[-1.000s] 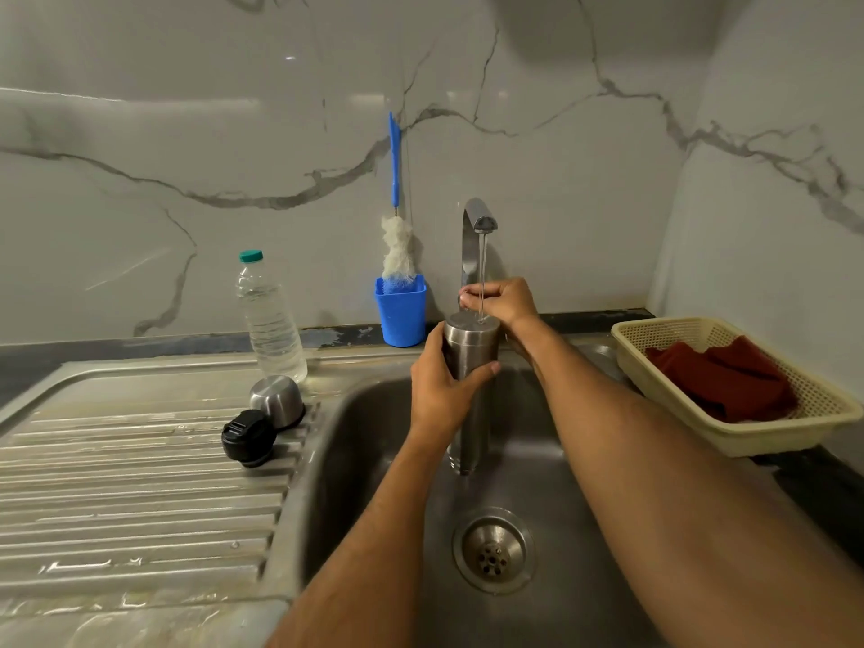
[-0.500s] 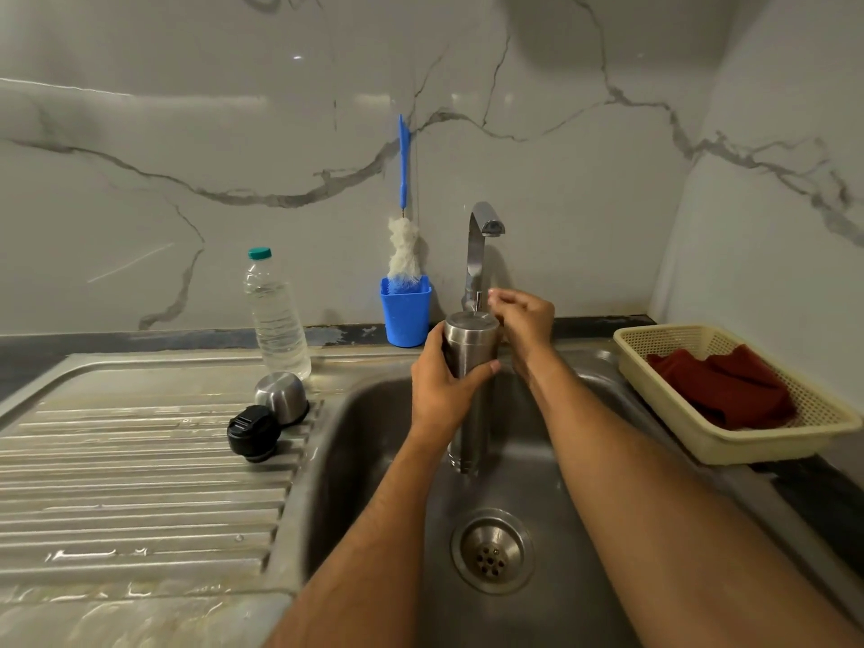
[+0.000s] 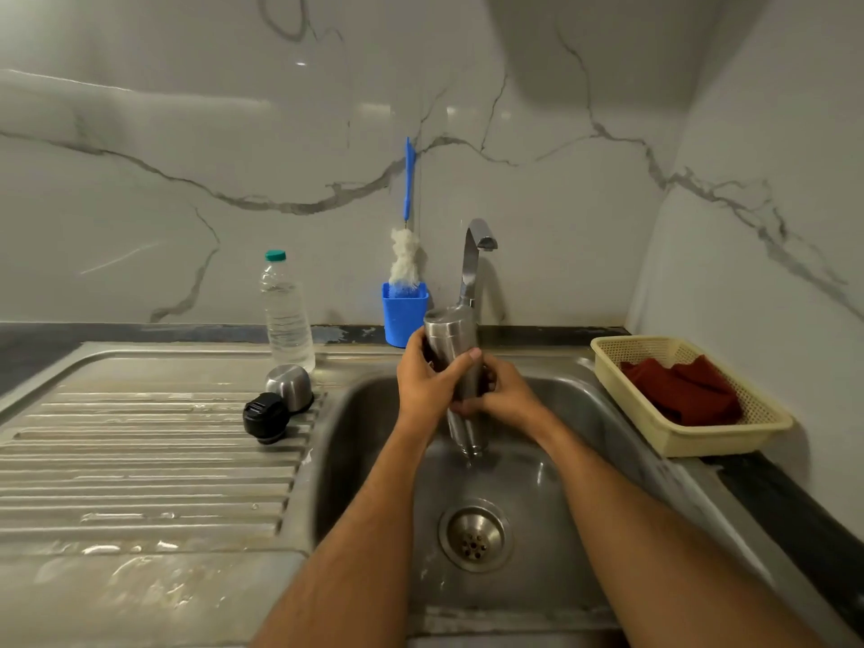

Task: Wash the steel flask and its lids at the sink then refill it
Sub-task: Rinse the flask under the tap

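Steel flask [image 3: 451, 348], no legible writing, in both hands [image 3: 463, 390].

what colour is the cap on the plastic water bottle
Green, a teal shade, on the plastic water bottle's cap; seen in the head view.

The stainless steel sink unit [image 3: 154, 591] comprises a ribbed drainboard on the left and a basin [image 3: 364, 441] with a round drain strainer [image 3: 474, 535] on the right. On the drainboard stand a clear plastic bottle [image 3: 286, 311], a steel cap [image 3: 290, 386] and, touching it in front, a black lid [image 3: 265, 416]. A blue holder [image 3: 404, 315] stands at the rear edge. A cream basket [image 3: 673, 437] rests on the dark counter [image 3: 804, 521] at right.
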